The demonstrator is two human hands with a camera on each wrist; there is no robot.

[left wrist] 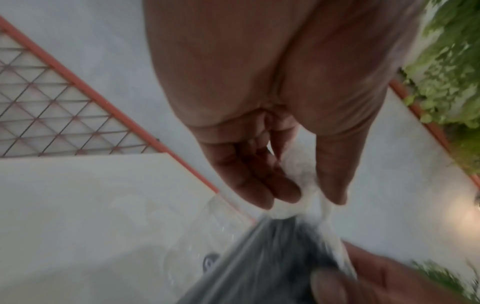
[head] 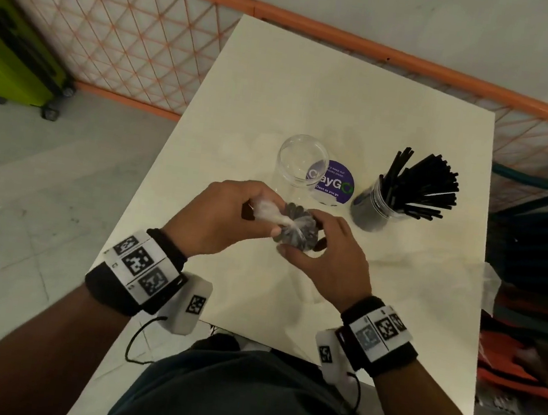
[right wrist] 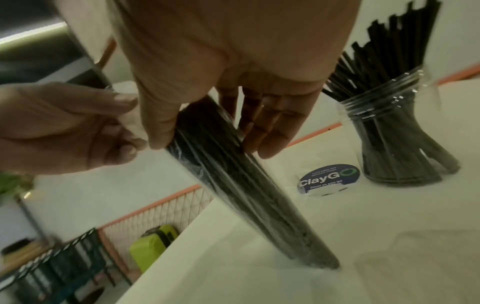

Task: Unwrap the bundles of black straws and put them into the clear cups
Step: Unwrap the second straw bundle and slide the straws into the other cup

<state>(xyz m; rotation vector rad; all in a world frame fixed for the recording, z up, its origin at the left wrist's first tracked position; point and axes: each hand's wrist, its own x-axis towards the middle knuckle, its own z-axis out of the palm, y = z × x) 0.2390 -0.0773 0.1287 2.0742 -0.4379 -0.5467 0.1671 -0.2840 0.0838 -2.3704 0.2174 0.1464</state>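
A bundle of black straws [right wrist: 241, 185] in clear plastic wrap stands on end on the white table [head: 331, 93]. My right hand [head: 326, 251] grips the bundle [head: 299, 231] near its top. My left hand [head: 230, 215] pinches the twisted white end of the wrap [head: 270, 213] between thumb and fingers; the wrap end [left wrist: 298, 185] stretches up from the bundle [left wrist: 259, 263]. An empty clear cup [head: 300, 162] stands just behind my hands. To its right a second clear cup [head: 374, 207] holds several loose black straws [head: 420, 187].
A round purple ClayGO sticker [head: 334, 183] lies on the table between the cups. Crumpled clear plastic [head: 489, 285] hangs at the table's right edge. An orange mesh fence [head: 131, 38] runs behind, with a green suitcase [head: 12, 54] on the floor at left.
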